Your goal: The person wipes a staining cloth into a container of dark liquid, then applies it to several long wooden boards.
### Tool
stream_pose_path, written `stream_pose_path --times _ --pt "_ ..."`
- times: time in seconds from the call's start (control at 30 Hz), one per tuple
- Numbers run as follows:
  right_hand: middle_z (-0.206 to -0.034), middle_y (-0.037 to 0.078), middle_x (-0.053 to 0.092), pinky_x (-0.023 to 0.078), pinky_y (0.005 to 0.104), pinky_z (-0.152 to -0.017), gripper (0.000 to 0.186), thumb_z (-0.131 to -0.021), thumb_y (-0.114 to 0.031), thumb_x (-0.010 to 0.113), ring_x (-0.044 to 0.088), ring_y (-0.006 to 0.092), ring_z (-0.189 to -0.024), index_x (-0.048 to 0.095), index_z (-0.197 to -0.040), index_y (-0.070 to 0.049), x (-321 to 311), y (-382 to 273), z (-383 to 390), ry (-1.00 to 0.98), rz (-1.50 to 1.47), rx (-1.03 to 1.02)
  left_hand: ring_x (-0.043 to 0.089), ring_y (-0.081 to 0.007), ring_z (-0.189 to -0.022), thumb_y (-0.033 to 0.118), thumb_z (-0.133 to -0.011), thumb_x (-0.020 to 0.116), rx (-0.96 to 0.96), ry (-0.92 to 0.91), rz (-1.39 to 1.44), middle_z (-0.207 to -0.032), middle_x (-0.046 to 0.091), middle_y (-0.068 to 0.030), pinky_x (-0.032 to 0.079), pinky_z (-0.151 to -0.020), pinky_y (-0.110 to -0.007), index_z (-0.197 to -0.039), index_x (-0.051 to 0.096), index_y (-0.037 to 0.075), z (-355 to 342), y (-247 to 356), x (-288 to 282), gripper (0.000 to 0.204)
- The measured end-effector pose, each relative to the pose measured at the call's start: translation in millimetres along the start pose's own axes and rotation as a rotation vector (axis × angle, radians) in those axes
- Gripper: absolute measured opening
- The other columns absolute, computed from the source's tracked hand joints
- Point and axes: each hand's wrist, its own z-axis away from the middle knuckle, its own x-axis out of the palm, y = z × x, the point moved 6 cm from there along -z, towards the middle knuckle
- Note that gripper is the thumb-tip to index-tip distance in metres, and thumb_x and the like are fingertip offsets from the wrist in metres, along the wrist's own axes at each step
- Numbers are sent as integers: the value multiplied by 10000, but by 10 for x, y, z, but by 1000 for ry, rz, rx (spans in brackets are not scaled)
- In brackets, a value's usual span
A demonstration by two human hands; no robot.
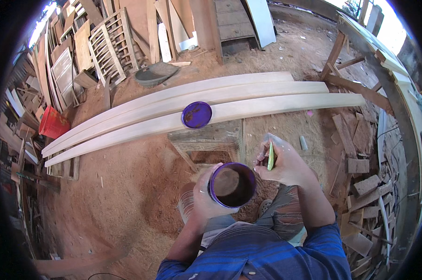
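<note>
My left hand is wrapped around the side of a round tub with a purple rim, held tilted in front of my lap. Its inside looks dark, with a brownish bottom. To the right of the tub, my right hand pinches a small light green flat strip whose exact kind I cannot make out. Pale dust or paste marks the fingers. A purple lid, smeared brown inside, lies on the nearest of three long pale planks.
Under the planks stands a worn wooden stool. A red bucket is at the left, a dark basin beyond the planks. Offcuts are heaped at the right beside a timber frame. Boards lean along the back.
</note>
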Motion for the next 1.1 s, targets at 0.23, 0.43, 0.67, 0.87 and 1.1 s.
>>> stream_pose_path --times 0.23,0.43,0.67,0.87,1.1 --pt "-864 36 639 554 310 -779 334 -805 -86 844 669 138 -836 563 -983 -57 -110 1 136 -88 68 6 696 -315 -1216 339 -497 1043 -18 36 -59 -1317 706 -164 539 -1066 -445 -1406 589 27 -50 24 -57 1063" --pt "-867 41 663 553 314 -764 357 -790 -51 872 665 140 -833 607 -1028 -55 -179 103 172 -42 119 -18 686 -273 -1227 334 -491 1037 -68 130 57 -1325 690 -140 524 -1088 -430 -1390 586 20 -77 1 -60 1053" --pt "-916 51 695 569 325 -789 364 -819 -112 876 684 150 -839 625 -1075 -49 -116 1 158 -63 158 -24 667 -278 -1251 294 -497 1054 12 22 8 -1343 666 -164 518 -1094 -439 -1446 499 14 -130 -47 -83 1135" --pt "-912 73 695 572 358 -814 384 -821 -157 883 701 195 -852 619 -1073 -39 -35 -110 55 69 85 -60 684 -263 -1229 253 -525 1058 79 -38 -47 -1342 682 -161 525 -1094 -436 -1445 514 11 -174 8 17 1096" --pt "-891 98 682 564 371 -804 380 -813 -178 881 701 238 -842 621 -1051 -38 -72 -62 17 100 141 15 688 -256 -1224 260 -531 1042 24 -55 -15 -1333 698 -142 530 -1084 -422 -1396 592 28 -173 -51 86 1003"
